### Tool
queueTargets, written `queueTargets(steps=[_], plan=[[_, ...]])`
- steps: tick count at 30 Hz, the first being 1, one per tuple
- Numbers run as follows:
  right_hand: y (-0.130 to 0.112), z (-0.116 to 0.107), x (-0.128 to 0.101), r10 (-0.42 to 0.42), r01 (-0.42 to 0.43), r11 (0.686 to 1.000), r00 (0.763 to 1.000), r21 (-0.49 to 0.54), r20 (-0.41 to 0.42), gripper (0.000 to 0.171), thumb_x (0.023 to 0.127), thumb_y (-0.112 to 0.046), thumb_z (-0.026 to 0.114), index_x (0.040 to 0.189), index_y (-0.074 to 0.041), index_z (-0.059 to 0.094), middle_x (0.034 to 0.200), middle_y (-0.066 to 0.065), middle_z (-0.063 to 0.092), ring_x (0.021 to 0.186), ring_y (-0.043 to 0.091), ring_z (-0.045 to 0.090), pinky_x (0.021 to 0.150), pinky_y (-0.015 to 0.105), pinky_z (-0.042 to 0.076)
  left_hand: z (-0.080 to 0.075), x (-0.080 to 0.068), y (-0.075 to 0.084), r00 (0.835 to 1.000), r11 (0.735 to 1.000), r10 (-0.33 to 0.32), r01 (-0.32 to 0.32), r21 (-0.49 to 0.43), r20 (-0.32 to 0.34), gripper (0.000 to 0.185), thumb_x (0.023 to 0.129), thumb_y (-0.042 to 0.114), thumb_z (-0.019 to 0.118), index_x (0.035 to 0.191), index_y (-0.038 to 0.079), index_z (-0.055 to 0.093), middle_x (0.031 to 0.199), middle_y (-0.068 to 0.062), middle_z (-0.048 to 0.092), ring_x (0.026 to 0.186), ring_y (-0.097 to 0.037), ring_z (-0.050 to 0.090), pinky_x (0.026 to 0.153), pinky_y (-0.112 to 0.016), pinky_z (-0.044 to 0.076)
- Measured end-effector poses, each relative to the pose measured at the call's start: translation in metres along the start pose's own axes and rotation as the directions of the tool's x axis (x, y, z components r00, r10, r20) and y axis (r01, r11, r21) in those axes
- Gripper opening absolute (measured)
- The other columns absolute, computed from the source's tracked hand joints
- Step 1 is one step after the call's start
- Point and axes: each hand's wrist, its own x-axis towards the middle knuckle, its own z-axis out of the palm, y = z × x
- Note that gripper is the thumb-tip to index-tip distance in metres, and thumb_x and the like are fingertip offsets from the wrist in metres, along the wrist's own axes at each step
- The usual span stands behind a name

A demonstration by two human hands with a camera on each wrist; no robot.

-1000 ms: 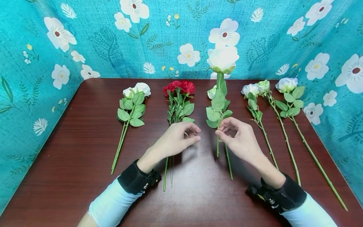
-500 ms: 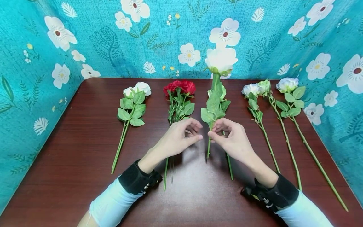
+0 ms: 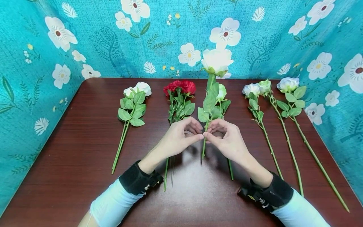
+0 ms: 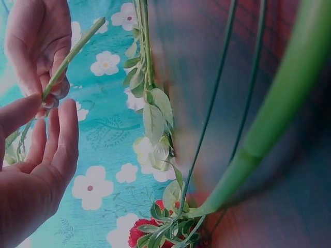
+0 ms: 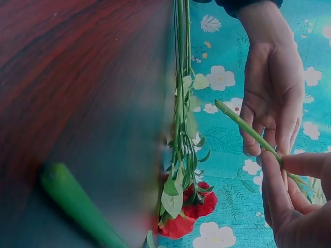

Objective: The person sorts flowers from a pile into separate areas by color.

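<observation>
My right grip (image 3: 224, 138) pinched the white rose (image 3: 216, 61) by its stem, holding it upright. My left grip (image 3: 181, 137) curled loosely, thumb tip at the stem.

Nothing to read here

I find no words, labels, brands or numbers anywhere around my hands; the cloth backdrop (image 3: 170, 31) beyond my fingers carries only printed flowers and leaves, and my wrist straps (image 3: 139, 181) show no legible marking.
</observation>
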Motion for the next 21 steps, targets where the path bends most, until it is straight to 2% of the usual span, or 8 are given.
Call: queueTargets(steps=[7, 13, 21], plan=[[-0.0022, 0.0005, 0.0005, -0.042, 0.042, 0.999, 0.999, -0.022, -0.021, 0.016, 0.090, 0.004, 0.076, 0.102, 0.005, 0.065, 0.091, 0.016, 0.068, 0.082, 0.024, 0.072, 0.071, 0.041, 0.061, 0.0020, 0.0002, -0.0015, 0.999, 0.999, -0.027, 0.028, -0.021, 0.034, 0.014, 0.092, 0.011, 0.078, 0.103, 0.009, 0.068, 0.094, 0.000, 0.070, 0.086, -0.012, 0.069, 0.069, -0.033, 0.056], [-0.0035, 0.0005, 0.0011, -0.061, 0.054, 0.994, 0.996, -0.096, -0.063, 0.015, 0.089, -0.001, 0.079, 0.100, -0.001, 0.069, 0.090, 0.010, 0.070, 0.082, 0.018, 0.069, 0.069, 0.027, 0.059, 0.0037, -0.0006, -0.0023, 0.997, 0.999, -0.040, 0.042, -0.031, 0.067, 0.014, 0.092, 0.011, 0.078, 0.100, 0.009, 0.068, 0.092, 0.000, 0.071, 0.085, -0.013, 0.069, 0.068, -0.030, 0.055], [-0.0039, 0.0013, 0.0021, -0.061, 0.052, 0.993, 0.993, -0.102, -0.096, 0.016, 0.089, -0.001, 0.079, 0.102, -0.001, 0.069, 0.092, 0.010, 0.071, 0.084, 0.017, 0.069, 0.070, 0.025, 0.058, 0.0059, -0.0006, -0.0044, 0.997, 0.999, -0.045, 0.047, -0.021, 0.069, 0.014, 0.091, 0.009, 0.079, 0.099, 0.009, 0.067, 0.089, 0.001, 0.070, 0.082, -0.013, 0.068, 0.069, -0.029, 0.055]])
